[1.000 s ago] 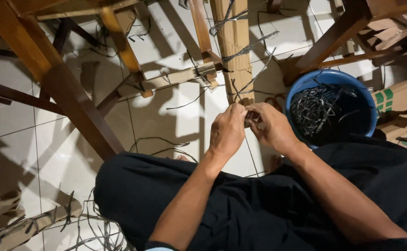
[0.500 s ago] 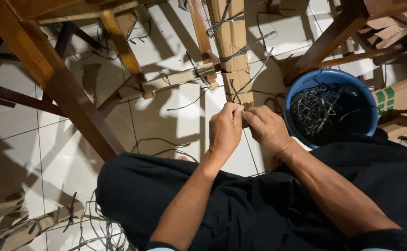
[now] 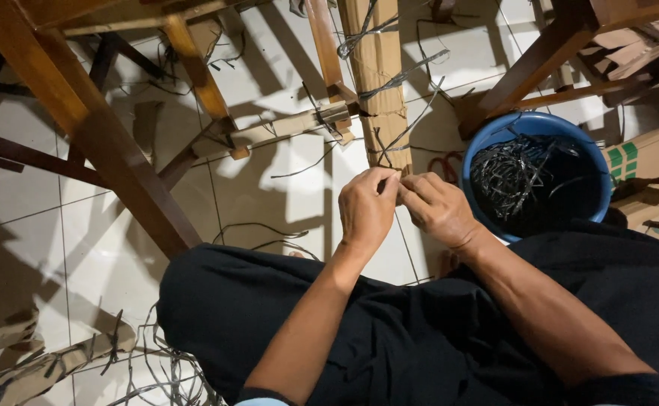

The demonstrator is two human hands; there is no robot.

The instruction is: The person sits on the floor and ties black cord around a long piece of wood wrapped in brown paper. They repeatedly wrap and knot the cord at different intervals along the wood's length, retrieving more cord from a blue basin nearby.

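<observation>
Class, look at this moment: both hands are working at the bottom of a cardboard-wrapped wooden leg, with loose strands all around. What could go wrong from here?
1. The left hand and right hand pinch thin dark strands against the wrapped leg; a strand might slip or cut fingers.
2. Loose strands on the floor could tangle.
3. The blue bucket sits beside the right forearm and might be knocked.

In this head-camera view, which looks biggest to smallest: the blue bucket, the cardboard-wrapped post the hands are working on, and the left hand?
1. Cardboard-wrapped post, longest, running out of the picture at the top.
2. Blue bucket, wider but partly hidden by the leg.
3. Left hand, smallest, though nearer the camera, so it looks bigger than it is.
</observation>
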